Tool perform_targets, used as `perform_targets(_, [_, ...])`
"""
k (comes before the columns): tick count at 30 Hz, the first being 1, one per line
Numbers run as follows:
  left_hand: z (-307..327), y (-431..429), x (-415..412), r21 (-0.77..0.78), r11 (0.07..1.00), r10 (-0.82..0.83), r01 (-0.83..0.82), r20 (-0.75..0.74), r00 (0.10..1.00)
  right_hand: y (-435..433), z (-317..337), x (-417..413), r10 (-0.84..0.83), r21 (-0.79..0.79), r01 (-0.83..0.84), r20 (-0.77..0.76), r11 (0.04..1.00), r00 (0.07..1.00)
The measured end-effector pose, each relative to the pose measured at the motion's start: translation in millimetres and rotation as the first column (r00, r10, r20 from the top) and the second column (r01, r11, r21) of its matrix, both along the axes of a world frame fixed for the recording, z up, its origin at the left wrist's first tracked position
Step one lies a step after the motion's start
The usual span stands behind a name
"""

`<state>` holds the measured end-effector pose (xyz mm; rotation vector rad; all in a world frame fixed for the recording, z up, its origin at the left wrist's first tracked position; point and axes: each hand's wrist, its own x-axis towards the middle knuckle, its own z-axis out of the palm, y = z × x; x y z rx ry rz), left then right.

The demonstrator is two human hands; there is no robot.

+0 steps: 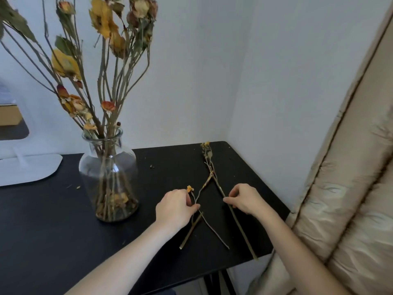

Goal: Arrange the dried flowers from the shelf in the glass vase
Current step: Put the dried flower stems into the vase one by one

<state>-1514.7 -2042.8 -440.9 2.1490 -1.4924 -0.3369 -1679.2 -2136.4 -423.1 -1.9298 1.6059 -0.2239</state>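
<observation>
A clear glass vase (108, 177) stands on the black table (53, 231), holding several dried flowers (102, 50) with yellow and orange heads. To its right, loose dried stems lie crossed on the table. My left hand (176, 206) pinches a short stem with a small orange bloom (190, 189), beside a thin bent twig (212, 231). My right hand (244, 199) pinches the long stem (242, 231), whose yellow flower head (205, 148) points toward the far wall.
A white stand base (27, 169) sits at the table's back left. The white walls (212, 71) meet in a corner behind the table. A beige padded cushion (350, 188) leans along the right edge. Small dried crumbs (151, 166) dot the tabletop.
</observation>
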Motion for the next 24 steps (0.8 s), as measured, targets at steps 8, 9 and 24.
perform_targets(8, [-0.6, -5.5, -7.2, 0.125, 0.992, 0.025, -0.017, -0.069, 0.997, -4.3, -7.4, 2.7, 0.009, 0.006, -0.009, -0.023, 1.0, 1.0])
perform_targets(9, [-0.7, -4.7, -7.0, 0.126, 0.992, 0.028, -0.018, -0.083, 0.996, -4.3, -7.8, 3.4, 0.007, 0.008, -0.007, -0.024, 1.0, 1.0])
perform_targets(24, [24.6, 11.4, 10.2, -0.203, 0.978, -0.02, -0.049, -0.324, 0.946, -1.9, 3.3, 11.8, -0.012, -0.217, 0.046, 0.157, 0.975, 0.988])
